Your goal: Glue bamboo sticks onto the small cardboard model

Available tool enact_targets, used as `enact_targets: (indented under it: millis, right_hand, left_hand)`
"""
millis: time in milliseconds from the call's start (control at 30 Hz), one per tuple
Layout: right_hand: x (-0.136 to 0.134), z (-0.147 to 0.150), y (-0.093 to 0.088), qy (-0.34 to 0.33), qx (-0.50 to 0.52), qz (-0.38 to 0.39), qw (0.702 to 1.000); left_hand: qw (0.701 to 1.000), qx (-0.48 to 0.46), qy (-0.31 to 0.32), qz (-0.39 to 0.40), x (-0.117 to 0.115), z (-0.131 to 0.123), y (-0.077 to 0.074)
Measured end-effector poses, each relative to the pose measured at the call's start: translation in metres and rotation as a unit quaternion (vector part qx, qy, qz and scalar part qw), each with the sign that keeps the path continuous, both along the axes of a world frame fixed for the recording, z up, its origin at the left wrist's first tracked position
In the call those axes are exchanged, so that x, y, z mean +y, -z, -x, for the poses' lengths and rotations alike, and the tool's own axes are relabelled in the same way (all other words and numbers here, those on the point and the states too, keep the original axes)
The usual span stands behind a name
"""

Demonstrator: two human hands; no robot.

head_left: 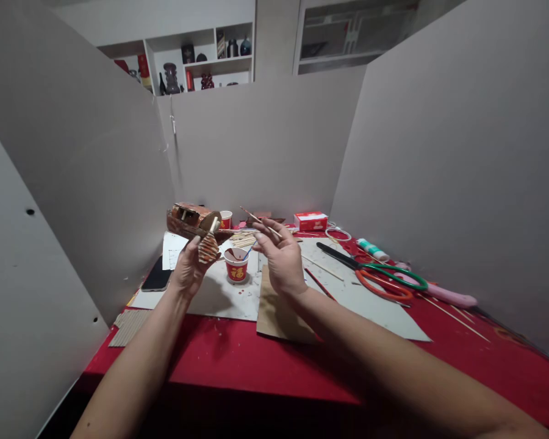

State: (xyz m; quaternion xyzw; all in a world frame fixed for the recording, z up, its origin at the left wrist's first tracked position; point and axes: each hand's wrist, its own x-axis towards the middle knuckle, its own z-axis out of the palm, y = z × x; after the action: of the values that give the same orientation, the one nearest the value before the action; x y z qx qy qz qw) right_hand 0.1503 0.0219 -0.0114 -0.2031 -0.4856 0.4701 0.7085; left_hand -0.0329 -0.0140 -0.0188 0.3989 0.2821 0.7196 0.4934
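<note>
My left hand (187,268) is closed around the lower side of a brown-painted cardboard model (185,221) with a rounded end and an opening in its side. A striped corrugated piece (208,249) on a pale stick sits at the model's near end. In my right hand (284,259), pinched fingers hold a thin paintbrush (238,230) pointing left at the model. Another slim stick (254,216) slants up between the same fingers. Below and between the hands stands a red-and-white paper cup (236,269) with dark paint inside and a blue stick leaning in it.
Brown board (279,311) lies on white sheets over the red tablecloth (229,366). Large scissors (370,271), a glue bottle (372,249) and a red box (311,221) are at right. A phone (156,275) and corrugated cardboard (129,327) lie left. Grey panels enclose the table.
</note>
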Motion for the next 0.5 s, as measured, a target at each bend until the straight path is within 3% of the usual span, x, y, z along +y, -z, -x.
enact_targets:
  millis: [167,367,500]
  right_hand:
    - [0.017,-0.023,-0.017,0.032,-0.007,-0.008,0.999]
    - [0.013,-0.038,-0.043,-0.007,-0.065,-0.063,0.996]
    - [0.008,-0.041,-0.048,-0.026,-0.088,-0.09,0.992]
  left_hand:
    - [0.993,0.083,-0.056,-0.057,-0.005,-0.011,-0.002]
    - [0.983,0.122,-0.101,-0.093,-0.009,-0.017,-0.002]
    - [0.979,0.139,-0.12,-0.089,-0.009,-0.018,0.0]
